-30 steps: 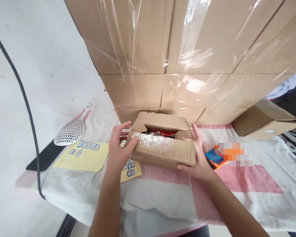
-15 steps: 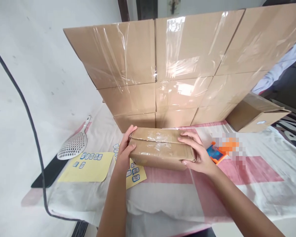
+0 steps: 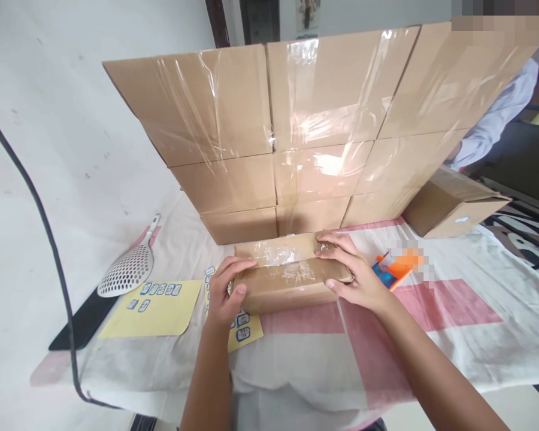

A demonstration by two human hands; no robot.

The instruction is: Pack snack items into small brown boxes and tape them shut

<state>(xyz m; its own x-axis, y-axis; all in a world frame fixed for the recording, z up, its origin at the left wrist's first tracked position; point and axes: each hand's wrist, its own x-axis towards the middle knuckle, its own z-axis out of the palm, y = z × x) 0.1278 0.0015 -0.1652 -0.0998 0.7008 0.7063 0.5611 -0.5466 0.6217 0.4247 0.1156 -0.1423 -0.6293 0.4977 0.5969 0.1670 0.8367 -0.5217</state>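
A small taped cardboard box (image 3: 291, 286) lies on the cloth in front of me, the seam between its top flaps showing. My left hand (image 3: 228, 290) grips its left end, with fingers on the top flap and the thumb by the front edge. At the right end, my right hand (image 3: 350, 269) has its fingers over the top and its thumb against the upper front edge. Partly under the box's left side is a yellow sheet with blue-edged labels (image 3: 247, 339).
Behind stands a tall taped cardboard panel (image 3: 318, 102). Left are a white slotted skimmer (image 3: 128, 269), a black flat object (image 3: 74, 326) and another yellow sheet (image 3: 148, 320). Right are an orange-and-blue item (image 3: 388, 272), an open carton (image 3: 449, 203) and another person's sleeve (image 3: 489, 129).
My left fingers have moved from the box's left edge onto its top flap. The gap between the flaps looks narrower. More of the other person's sleeve shows at the right.
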